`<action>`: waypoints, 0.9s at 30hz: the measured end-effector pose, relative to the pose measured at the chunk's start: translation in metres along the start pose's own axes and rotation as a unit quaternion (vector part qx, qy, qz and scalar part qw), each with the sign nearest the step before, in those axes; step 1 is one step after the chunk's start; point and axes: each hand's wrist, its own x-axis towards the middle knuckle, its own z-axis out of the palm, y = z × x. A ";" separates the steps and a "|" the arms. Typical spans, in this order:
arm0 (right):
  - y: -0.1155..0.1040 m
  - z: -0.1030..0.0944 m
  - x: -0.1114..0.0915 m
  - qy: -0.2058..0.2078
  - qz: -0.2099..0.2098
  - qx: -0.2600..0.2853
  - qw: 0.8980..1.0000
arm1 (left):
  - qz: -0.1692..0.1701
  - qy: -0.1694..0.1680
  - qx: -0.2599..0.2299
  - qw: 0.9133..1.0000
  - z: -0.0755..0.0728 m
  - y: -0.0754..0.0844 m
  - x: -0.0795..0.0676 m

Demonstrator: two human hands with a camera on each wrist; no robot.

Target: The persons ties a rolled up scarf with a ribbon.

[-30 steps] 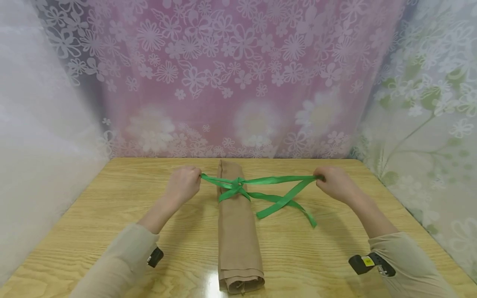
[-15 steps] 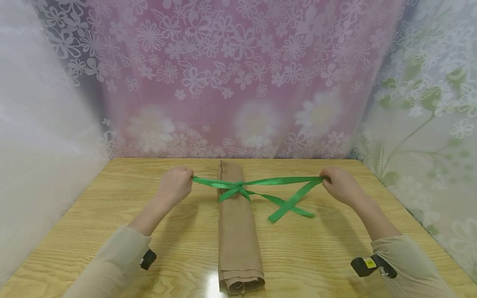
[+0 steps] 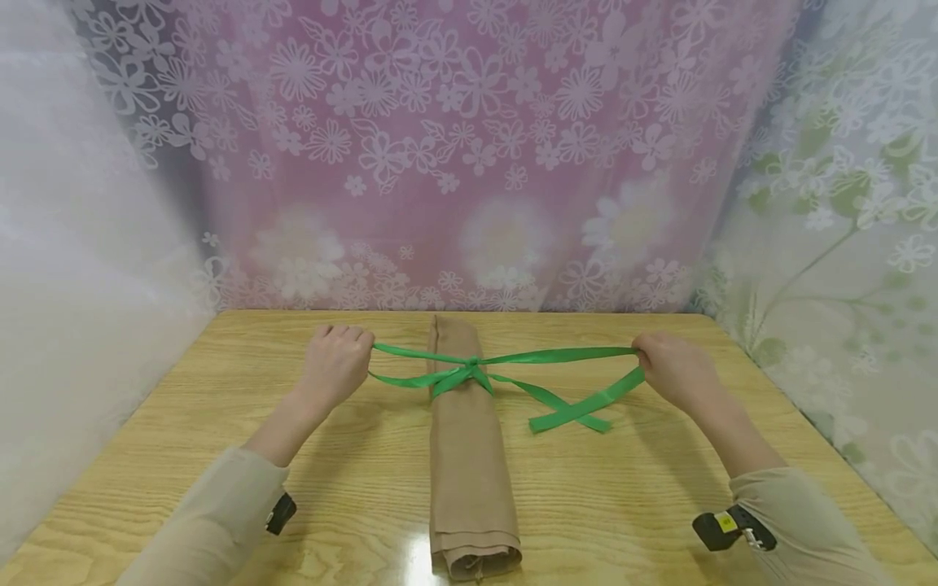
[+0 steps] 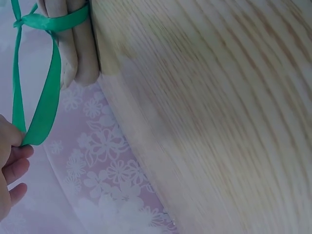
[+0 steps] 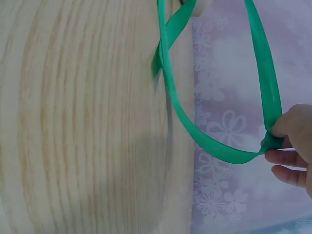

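A rolled brown cloth (image 3: 472,464) lies lengthwise on the table, bound near its far end by a green ribbon (image 3: 560,356) with a knot on top. To the left of the roll, my left hand (image 3: 339,362) pinches a loop of the ribbon; both strands of that loop show in the left wrist view, meeting at the thumb and fingertips. My right hand (image 3: 677,370) pinches the ribbon on the right side, and a tail hangs from its fingers toward the table. Another loose ribbon end crosses under that tail. Both stretches from the knot to the hands are nearly straight.
The wooden table (image 3: 352,496) has its far edge against a pink floral curtain (image 3: 469,163). Pale curtains (image 3: 843,244) stand along the sides. A black wrist camera (image 3: 718,529) is strapped on the right sleeve, another (image 3: 281,513) on the left.
My left hand has moved left and my right hand slightly right, drawing the ribbon out. The knot looks smaller, and the left loop now shows two separated strands.
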 end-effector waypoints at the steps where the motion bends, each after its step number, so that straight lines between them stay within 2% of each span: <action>1: 0.000 0.000 0.000 0.004 -0.006 -0.005 1.000 | 0.000 0.002 0.005 1.000 0.000 0.000 0.000; 4: 0.001 0.003 -0.002 0.023 -0.021 -0.024 0.999 | -0.004 0.009 0.015 1.000 0.000 -0.002 0.000; 7: 0.003 0.006 -0.003 0.061 -0.047 -0.054 0.996 | -0.015 0.005 0.018 1.000 0.000 -0.003 -0.001; 11: 0.008 0.012 -0.003 0.117 -0.082 -0.099 0.985 | -0.028 -0.014 0.021 0.999 -0.002 -0.006 -0.002; 17: 0.023 0.020 -0.006 0.162 -0.113 -0.124 0.972 | -0.019 -0.028 0.033 0.999 -0.001 -0.010 -0.005; 19: 0.027 0.023 -0.007 0.172 -0.120 -0.129 0.969 | -0.014 -0.046 0.033 0.998 -0.002 -0.012 -0.007; 22: 0.028 0.024 -0.008 0.171 -0.120 -0.135 0.969 | -0.009 -0.088 0.027 0.996 -0.005 -0.015 -0.009; 27: 0.029 0.022 -0.007 0.166 -0.119 -0.138 0.969 | -0.004 -0.137 0.022 0.990 -0.008 -0.021 -0.013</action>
